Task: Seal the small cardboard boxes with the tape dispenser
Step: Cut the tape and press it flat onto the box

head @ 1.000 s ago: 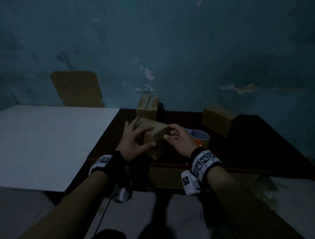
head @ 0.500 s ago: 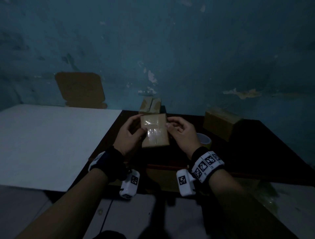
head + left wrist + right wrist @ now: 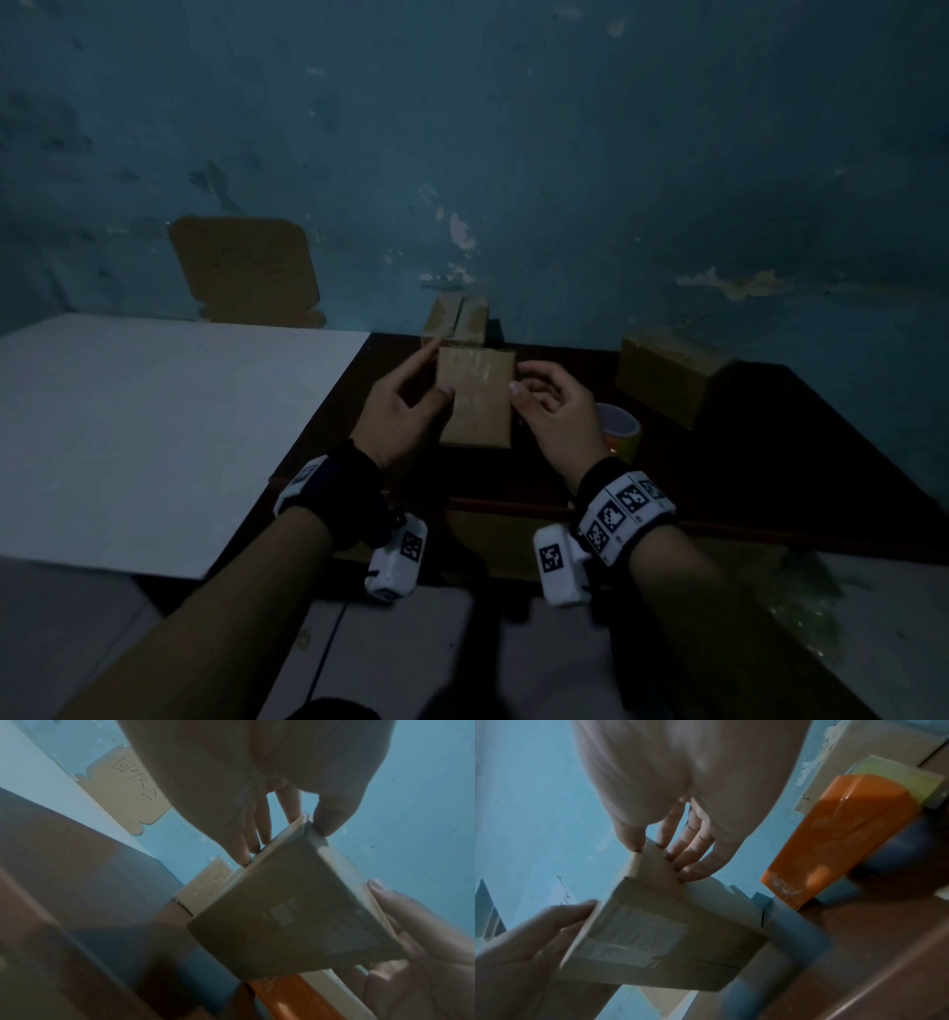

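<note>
I have the small brown cardboard box (image 3: pixel 476 395) held up off the dark brown table (image 3: pixel 770 437), between my 2 hands, its broad face turned toward the head camera. My left hand (image 3: pixel 405 406) grips its left edge: the thumb presses on the near face and the fingers (image 3: pixel 253 833) reach round behind the far side. My right hand (image 3: pixel 557 411) does the same on the right edge, thumb on the front, fingers (image 3: pixel 695 850) curled against the back. So both hands are pinching the box, thumb against fingers. In the right wrist view a patch of clear tape (image 3: pixel 639 935) shows on 1 face of the box, wrinkled in places.

The orange tape dispenser (image 3: pixel 619 434) with its pale roll rests on the table just right of my right hand, untouched; in the right wrist view its orange body (image 3: pixel 839 839) stands close beside the held box. A 2nd small cardboard box (image 3: pixel 459 321) sits at the far table edge against the blue wall, directly behind the held one. A 3rd, larger cardboard box (image 3: pixel 667 372) lies further right on the table. A white board (image 3: pixel 154 426) covers the surface to the left, and a flat brown cardboard sheet (image 3: pixel 246 272) with rounded corners leans on the wall behind it, pen marks visible on it in the left wrist view.
</note>
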Tool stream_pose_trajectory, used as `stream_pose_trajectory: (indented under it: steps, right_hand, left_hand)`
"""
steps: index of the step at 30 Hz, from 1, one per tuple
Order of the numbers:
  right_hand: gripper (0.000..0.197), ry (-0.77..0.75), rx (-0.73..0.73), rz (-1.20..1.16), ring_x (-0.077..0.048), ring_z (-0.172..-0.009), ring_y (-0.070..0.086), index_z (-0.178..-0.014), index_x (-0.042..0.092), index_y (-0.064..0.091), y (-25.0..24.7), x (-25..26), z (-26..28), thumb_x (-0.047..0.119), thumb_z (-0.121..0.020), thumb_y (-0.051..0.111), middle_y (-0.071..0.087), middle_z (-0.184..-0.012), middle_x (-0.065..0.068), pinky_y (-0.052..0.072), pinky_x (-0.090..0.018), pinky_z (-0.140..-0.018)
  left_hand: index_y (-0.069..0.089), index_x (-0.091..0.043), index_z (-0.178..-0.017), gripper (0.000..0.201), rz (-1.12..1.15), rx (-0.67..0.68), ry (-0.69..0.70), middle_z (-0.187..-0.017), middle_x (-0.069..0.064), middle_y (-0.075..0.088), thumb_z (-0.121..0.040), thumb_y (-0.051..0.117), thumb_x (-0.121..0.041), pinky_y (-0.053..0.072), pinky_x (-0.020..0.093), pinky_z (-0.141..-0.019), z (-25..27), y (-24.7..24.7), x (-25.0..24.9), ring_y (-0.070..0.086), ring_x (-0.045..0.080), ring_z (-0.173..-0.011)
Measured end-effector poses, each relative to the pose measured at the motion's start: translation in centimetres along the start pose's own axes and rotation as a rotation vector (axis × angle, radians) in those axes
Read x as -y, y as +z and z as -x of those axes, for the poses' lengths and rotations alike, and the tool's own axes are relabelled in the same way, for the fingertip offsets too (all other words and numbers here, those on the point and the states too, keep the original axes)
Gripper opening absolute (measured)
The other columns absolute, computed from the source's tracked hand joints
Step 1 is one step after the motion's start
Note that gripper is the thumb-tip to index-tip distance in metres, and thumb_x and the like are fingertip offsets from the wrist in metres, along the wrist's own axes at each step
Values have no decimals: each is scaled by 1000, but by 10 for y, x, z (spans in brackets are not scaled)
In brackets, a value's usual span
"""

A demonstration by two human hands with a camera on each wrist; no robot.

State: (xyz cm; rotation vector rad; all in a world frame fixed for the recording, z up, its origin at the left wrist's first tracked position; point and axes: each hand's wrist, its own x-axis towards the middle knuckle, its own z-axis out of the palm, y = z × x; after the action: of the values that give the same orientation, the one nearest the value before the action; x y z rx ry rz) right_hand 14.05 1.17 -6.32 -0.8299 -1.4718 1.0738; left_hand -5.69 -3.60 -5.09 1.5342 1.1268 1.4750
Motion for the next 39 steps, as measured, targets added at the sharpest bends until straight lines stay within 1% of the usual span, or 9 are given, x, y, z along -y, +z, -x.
stream_pose_trajectory:
  steps: [4,11,17,20,24,26,29,33,39]
  right_hand:
    - [20,0,-12,34,-6,-88,63,-109,19,62,-2,-2,-1,17,-89,66,65,-94,1,51,-21,-76]
    - [22,20,4,94,-2,-94,61,-110,24,60,-10,-8,2,19,-90,66,64,-101,2,51,-19,-80]
    - [22,38,98,238,-3,-96,60,-104,27,58,-19,-11,10,16,-88,67,61,-104,8,50,-15,-75]
    - [13,-38,109,470,-3,-89,57,-98,32,60,-30,-17,11,23,-90,65,57,-100,13,48,-19,-75]
    - [10,-101,-159,841,-10,-104,48,-98,30,60,-44,-21,5,23,-91,59,53,-103,10,37,-26,-90]
    - [15,-38,-206,1043,-15,-109,47,-106,30,57,-52,-22,4,31,-90,57,56,-110,7,34,-31,-94]
    - [32,148,-130,1179,-20,-116,49,-115,31,50,-59,-26,4,47,-87,57,59,-118,3,33,-37,-101]
    - [42,264,-117,1188,-29,-127,41,-122,32,49,-63,-32,2,49,-86,62,59,-124,-1,36,-38,-102]
    - [37,231,-155,931,-23,-112,55,-120,24,58,-71,-27,-2,37,-86,67,63,-118,-2,47,-38,-96]
  left_hand:
    - [37,-29,-147,59,-16,7,-26,-143,1,49,-94,58,-15,53,16,-81,-1,1,10,56,4,-117]
    - [34,-34,-145,59,-106,21,-15,-146,-4,42,-92,59,-24,48,36,-98,1,6,16,44,11,-131]
    - [47,-38,-125,46,-328,63,13,-141,-12,42,-88,64,-18,48,35,-99,2,10,27,43,10,-130]
    - [52,-35,-118,39,-516,78,75,-142,-7,43,-86,66,-17,44,36,-105,4,13,37,43,9,-129]
    - [53,-43,-112,39,-605,105,106,-132,-10,49,-85,67,-18,47,37,-102,4,15,44,48,5,-120]
    - [53,-45,-112,39,-620,123,80,-133,-10,46,-86,67,-20,48,38,-101,2,16,42,48,6,-120]
    - [54,-42,-115,38,-657,147,67,-135,-9,43,-86,66,-21,47,39,-102,2,17,40,46,11,-121]
    - [55,-40,-117,37,-677,137,75,-137,-7,39,-87,66,-22,45,36,-102,4,20,38,44,12,-123]
    - [55,-40,-114,37,-703,124,60,-136,-8,37,-86,67,-19,44,33,-102,3,23,32,43,11,-123]
